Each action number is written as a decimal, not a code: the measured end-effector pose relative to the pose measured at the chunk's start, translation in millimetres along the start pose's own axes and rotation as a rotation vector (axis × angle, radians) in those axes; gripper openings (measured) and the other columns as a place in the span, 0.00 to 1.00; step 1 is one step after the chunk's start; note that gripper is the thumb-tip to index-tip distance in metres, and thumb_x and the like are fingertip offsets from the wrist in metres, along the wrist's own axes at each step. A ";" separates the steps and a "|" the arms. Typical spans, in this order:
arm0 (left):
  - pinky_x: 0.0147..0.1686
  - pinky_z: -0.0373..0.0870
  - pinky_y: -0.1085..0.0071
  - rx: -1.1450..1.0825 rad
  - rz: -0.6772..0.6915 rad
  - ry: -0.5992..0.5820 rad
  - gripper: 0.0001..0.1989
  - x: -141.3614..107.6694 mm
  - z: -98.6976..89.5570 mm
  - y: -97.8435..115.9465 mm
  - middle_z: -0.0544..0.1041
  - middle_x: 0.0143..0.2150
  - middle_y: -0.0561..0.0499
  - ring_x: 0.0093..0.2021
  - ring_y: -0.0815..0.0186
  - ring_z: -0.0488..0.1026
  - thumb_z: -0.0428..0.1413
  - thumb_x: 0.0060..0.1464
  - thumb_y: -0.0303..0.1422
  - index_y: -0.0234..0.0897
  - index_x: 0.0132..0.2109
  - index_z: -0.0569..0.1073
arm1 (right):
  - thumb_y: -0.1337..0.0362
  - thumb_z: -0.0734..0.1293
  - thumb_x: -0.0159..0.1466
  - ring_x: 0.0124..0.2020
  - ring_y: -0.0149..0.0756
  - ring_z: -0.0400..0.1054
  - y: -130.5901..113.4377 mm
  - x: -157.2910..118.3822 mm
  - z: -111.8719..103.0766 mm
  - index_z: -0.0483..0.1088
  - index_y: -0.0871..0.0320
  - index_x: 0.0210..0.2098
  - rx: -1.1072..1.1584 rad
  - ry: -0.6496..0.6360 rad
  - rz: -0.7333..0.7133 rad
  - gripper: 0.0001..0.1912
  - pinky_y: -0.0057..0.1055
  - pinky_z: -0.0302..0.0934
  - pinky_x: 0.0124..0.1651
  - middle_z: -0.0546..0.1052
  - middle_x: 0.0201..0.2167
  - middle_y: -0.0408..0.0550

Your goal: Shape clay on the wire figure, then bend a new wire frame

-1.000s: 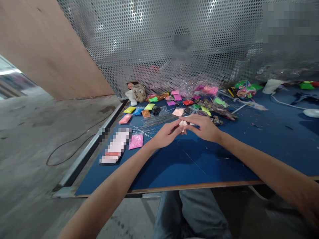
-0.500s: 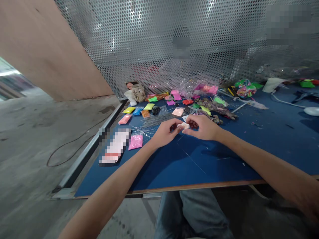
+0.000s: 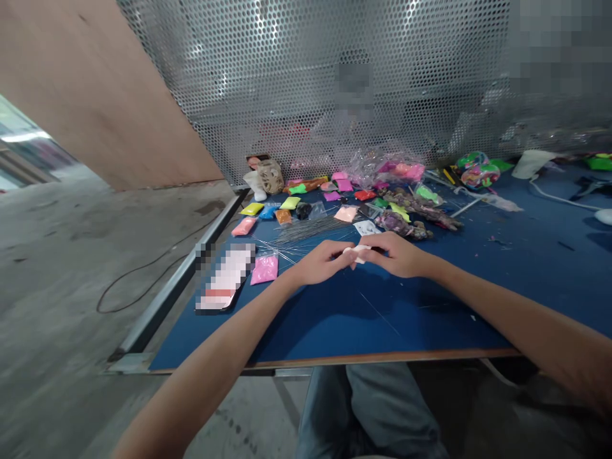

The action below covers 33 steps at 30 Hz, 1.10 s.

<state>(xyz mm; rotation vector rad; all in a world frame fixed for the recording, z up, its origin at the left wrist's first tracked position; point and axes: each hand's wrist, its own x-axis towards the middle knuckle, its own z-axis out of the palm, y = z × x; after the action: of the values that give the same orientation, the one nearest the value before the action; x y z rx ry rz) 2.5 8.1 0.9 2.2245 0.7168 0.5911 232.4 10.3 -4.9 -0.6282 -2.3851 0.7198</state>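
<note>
Above the blue table point(image 3: 325, 325), my left hand point(image 3: 322, 262) and my right hand point(image 3: 399, 255) meet fingertip to fingertip. Both pinch one small white lump of modelling clay point(image 3: 362, 250), partly hidden by the fingers and thumbs. Just behind the right hand lies a white packet point(image 3: 366, 227). Thin metal wires point(image 3: 310, 229) are spread on the table beyond the left hand. A bright pink clay packet point(image 3: 264, 269) lies to the left of the left wrist.
A pixelated flat item point(image 3: 227, 277) lies near the table's left edge. Several coloured packets point(image 3: 245, 225), a crumpled grey-purple bundle point(image 3: 406, 220) and clear plastic bags point(image 3: 382, 167) fill the back. Behind stands a perforated metal screen point(image 3: 296, 83). A white cable point(image 3: 559, 199) runs at right.
My fingers have closed in around the white lump, the right hand turning more palm-down with its fingers over it. The view has shifted slightly; the white packet behind shows more.
</note>
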 end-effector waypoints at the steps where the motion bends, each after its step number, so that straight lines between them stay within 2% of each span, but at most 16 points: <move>1: 0.30 0.59 0.73 -0.047 -0.013 -0.003 0.25 -1.0 0.5 0.5 0.70 0.27 0.53 0.28 0.70 0.64 0.45 0.69 0.48 0.33 0.34 0.73 | 0.55 0.60 0.73 0.27 0.30 0.57 -0.6 -0.2 1.3 0.72 0.58 0.35 0.032 0.015 0.000 0.17 0.30 0.51 0.31 0.66 0.25 0.40; 6: 0.30 0.56 0.71 -0.280 -0.037 0.042 0.24 -5.1 6.8 4.1 0.65 0.26 0.54 0.27 0.71 0.59 0.48 0.67 0.49 0.34 0.33 0.72 | 0.53 0.60 0.73 0.26 0.29 0.55 -5.2 -1.2 7.9 0.66 0.58 0.30 0.234 0.121 0.044 0.19 0.29 0.50 0.30 0.62 0.24 0.39; 10: 0.31 0.58 0.71 -0.401 -0.022 0.077 0.22 -4.4 12.1 4.7 0.65 0.28 0.53 0.28 0.70 0.59 0.49 0.67 0.48 0.34 0.35 0.72 | 0.53 0.60 0.73 0.24 0.28 0.55 -6.9 -0.9 10.0 0.66 0.58 0.29 0.347 0.170 0.052 0.20 0.28 0.50 0.28 0.63 0.23 0.39; 13: 0.30 0.59 0.71 -0.432 0.014 0.085 0.23 -2.7 13.8 1.2 0.66 0.28 0.52 0.28 0.70 0.61 0.47 0.68 0.48 0.33 0.37 0.73 | 0.53 0.60 0.73 0.25 0.28 0.56 -3.9 -0.8 10.0 0.68 0.58 0.30 0.343 0.180 0.044 0.20 0.28 0.51 0.29 0.64 0.23 0.39; 19: 0.30 0.58 0.73 -0.276 -0.016 0.133 0.24 -1.3 13.1 -6.2 0.68 0.28 0.53 0.28 0.71 0.62 0.49 0.67 0.50 0.32 0.36 0.73 | 0.49 0.63 0.71 0.25 0.29 0.57 5.5 -1.0 12.3 0.69 0.59 0.31 0.230 0.166 0.123 0.20 0.29 0.50 0.28 0.65 0.23 0.40; 21: 0.30 0.58 0.73 -0.229 -0.015 0.190 0.25 -0.2 12.1 -7.6 0.68 0.28 0.53 0.27 0.71 0.62 0.48 0.67 0.50 0.32 0.36 0.73 | 0.49 0.65 0.69 0.27 0.30 0.61 7.9 0.1 14.7 0.70 0.58 0.34 0.264 0.239 0.147 0.18 0.29 0.54 0.29 0.69 0.26 0.42; 23: 0.29 0.57 0.73 -0.163 -0.013 0.262 0.26 1.5 11.2 -9.0 0.68 0.27 0.54 0.27 0.72 0.62 0.47 0.68 0.50 0.32 0.35 0.74 | 0.49 0.68 0.67 0.30 0.32 0.65 9.8 1.5 16.6 0.70 0.56 0.44 0.330 0.357 0.143 0.16 0.29 0.59 0.32 0.73 0.33 0.44; 25: 0.29 0.57 0.73 -0.088 -0.025 0.332 0.27 3.5 11.1 -10.3 0.67 0.25 0.54 0.26 0.72 0.62 0.45 0.69 0.49 0.33 0.33 0.74 | 0.51 0.73 0.63 0.32 0.32 0.66 10.7 2.8 17.2 0.68 0.53 0.51 0.343 0.491 0.108 0.22 0.31 0.61 0.34 0.73 0.39 0.45; 26: 0.29 0.56 0.73 -0.054 -0.035 0.360 0.27 4.5 11.5 -10.9 0.66 0.25 0.54 0.26 0.72 0.62 0.45 0.69 0.49 0.33 0.33 0.74 | 0.53 0.75 0.61 0.32 0.32 0.66 10.7 3.2 17.1 0.69 0.52 0.51 0.315 0.549 0.085 0.23 0.31 0.62 0.34 0.72 0.39 0.45; 28: 0.29 0.56 0.73 -0.007 -0.058 0.397 0.28 6.1 13.2 -11.8 0.67 0.24 0.55 0.26 0.72 0.62 0.44 0.70 0.49 0.33 0.33 0.74 | 0.56 0.77 0.58 0.32 0.33 0.66 9.5 3.8 16.9 0.72 0.52 0.46 0.234 0.620 0.050 0.20 0.32 0.63 0.34 0.73 0.37 0.45; 30: 0.29 0.56 0.73 0.015 -0.070 0.409 0.27 7.3 15.3 -12.3 0.67 0.24 0.55 0.26 0.72 0.62 0.45 0.69 0.49 0.33 0.32 0.73 | 0.57 0.77 0.58 0.33 0.35 0.69 7.5 4.3 18.0 0.74 0.53 0.41 0.229 0.607 0.050 0.14 0.34 0.65 0.36 0.75 0.35 0.45; 33: 0.28 0.56 0.73 0.043 -0.069 0.411 0.26 8.2 17.7 -13.0 0.66 0.24 0.56 0.26 0.72 0.62 0.46 0.69 0.48 0.33 0.30 0.71 | 0.58 0.76 0.60 0.35 0.38 0.74 5.4 5.4 22.8 0.75 0.54 0.38 0.337 0.538 0.108 0.10 0.38 0.69 0.40 0.79 0.34 0.46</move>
<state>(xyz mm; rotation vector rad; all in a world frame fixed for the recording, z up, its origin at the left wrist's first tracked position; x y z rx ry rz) 15.0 12.4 -18.5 2.1273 1.0146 1.0219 215.5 9.5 -22.0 -0.7029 -1.7042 0.8495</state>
